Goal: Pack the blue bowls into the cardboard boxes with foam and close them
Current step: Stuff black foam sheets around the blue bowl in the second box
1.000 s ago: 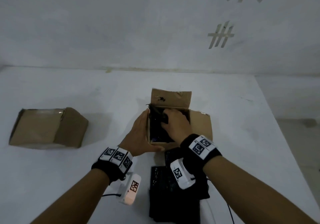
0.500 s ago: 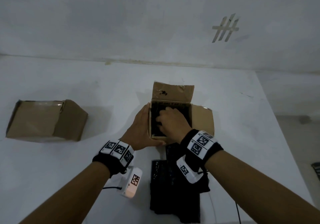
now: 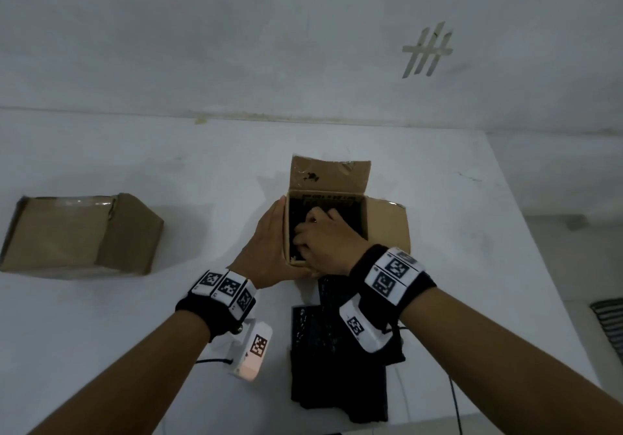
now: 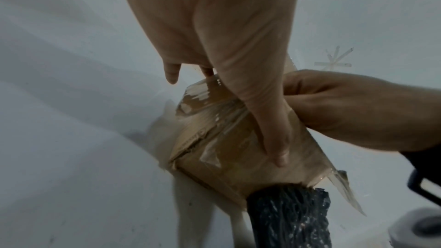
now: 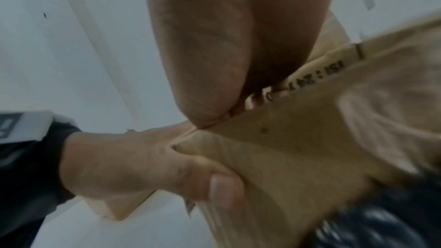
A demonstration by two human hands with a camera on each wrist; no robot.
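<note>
White table [image 3: 101,326], centre: left hand [image 3: 266,249] clasps open brown cardboard box [image 3: 387,229]; right hand [image 3: 323,242] inside on black foam [image 3: 349,203], grip unclear.

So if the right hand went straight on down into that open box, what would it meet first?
Most likely the black foam inside the open box. The right hand has its curled fingers down on or just above it, though depth is hard to judge.

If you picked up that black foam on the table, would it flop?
It probably bends a bit: the black foam looks spongy, with ragged edges. It is likely light for its size. Its flat slabs shouldn't roll.
</note>
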